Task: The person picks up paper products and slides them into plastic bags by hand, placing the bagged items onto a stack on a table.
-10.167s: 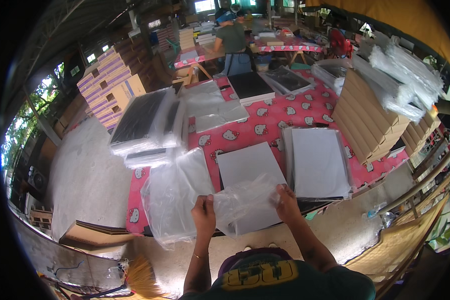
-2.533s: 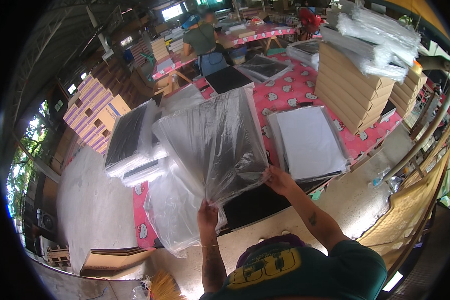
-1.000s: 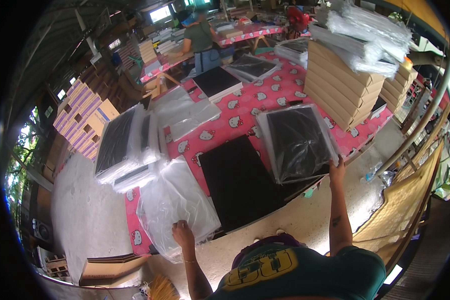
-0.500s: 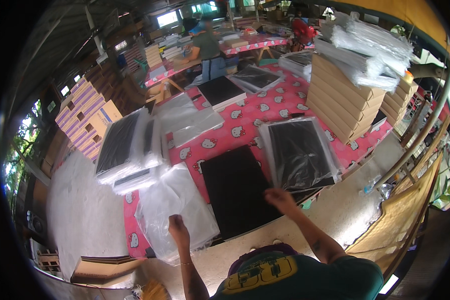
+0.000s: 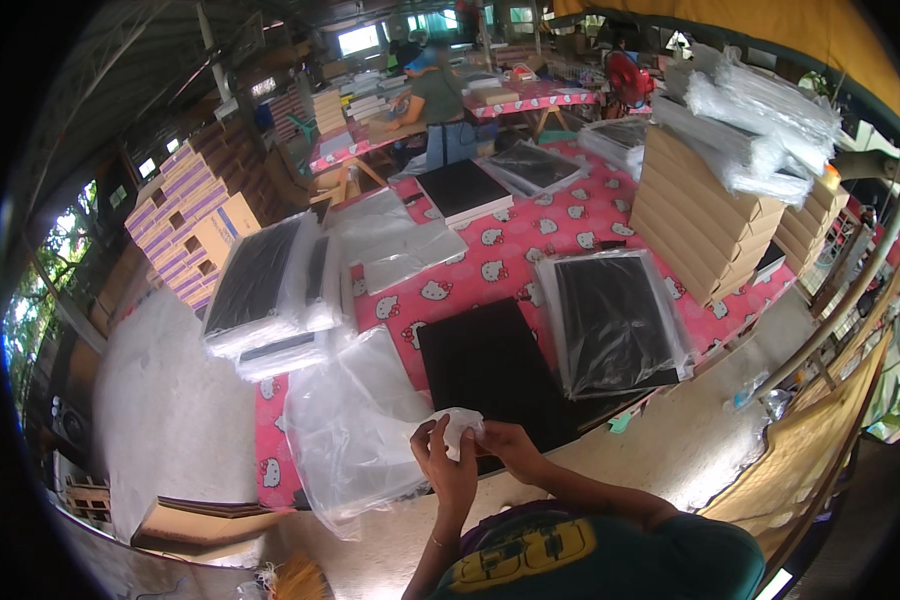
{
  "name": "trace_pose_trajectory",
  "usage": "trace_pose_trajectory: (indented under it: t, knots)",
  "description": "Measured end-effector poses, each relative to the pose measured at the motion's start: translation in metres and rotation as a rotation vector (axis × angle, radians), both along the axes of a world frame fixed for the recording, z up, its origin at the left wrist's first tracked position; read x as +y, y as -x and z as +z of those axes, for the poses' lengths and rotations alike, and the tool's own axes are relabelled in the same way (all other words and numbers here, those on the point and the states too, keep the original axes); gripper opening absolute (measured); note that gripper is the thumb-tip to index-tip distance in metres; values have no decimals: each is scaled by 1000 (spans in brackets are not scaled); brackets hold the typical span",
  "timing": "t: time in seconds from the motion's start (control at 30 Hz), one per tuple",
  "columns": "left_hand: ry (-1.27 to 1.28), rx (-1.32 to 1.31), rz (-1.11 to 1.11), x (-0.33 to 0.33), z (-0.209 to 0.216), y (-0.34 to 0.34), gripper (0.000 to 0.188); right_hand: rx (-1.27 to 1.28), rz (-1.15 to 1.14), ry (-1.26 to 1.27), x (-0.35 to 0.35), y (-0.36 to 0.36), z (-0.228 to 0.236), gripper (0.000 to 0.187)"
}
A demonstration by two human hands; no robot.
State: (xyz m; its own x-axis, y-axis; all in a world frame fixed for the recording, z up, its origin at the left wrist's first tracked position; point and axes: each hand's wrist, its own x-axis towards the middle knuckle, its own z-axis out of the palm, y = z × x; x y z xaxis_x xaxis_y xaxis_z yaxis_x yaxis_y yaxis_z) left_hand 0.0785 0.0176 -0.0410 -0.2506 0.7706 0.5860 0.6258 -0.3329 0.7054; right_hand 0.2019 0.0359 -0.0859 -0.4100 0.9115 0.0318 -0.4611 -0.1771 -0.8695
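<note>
My left hand (image 5: 447, 465) pinches the edge of a clear plastic bag (image 5: 355, 440) at the near side of the table. My right hand (image 5: 510, 452) meets it there, its fingers closed on the same bunched edge. The rest of the bag lies over other clear plastic on the tabletop to the left. Just beyond my hands lies a flat black panel (image 5: 480, 350), its near end partly hidden by them. To its right rests a black panel in a clear bag (image 5: 615, 320).
Bagged black panels (image 5: 260, 285) are piled on the left. Tan cartons (image 5: 705, 215) topped with plastic-wrapped packs (image 5: 750, 120) stand at the right. Further back are loose plastic sheets (image 5: 400, 245) and stacked black panels (image 5: 462, 188). A co-worker (image 5: 440, 105) stands at another table.
My right hand has moved left from the black panel to the plastic. My left hand has come right and up, and a bag edge is now raised between both hands. The view has shifted slightly.
</note>
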Motion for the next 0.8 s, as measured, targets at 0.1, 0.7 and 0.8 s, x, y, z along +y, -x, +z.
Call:
trace_pose_trajectory:
  t: [0.1, 0.7, 0.8]
  knots:
    - [117, -117, -163, 4, -16, 15, 12, -168, -145, -68, 2, -6, -9, 23]
    - [175, -31, -306, -8, -17, 3, 37, 184, -140, 262, -9, -11, 10, 21]
    - [150, -67, -356, -1, -25, 15, 20, -16, -115, 91, -4, -22, 4, 16]
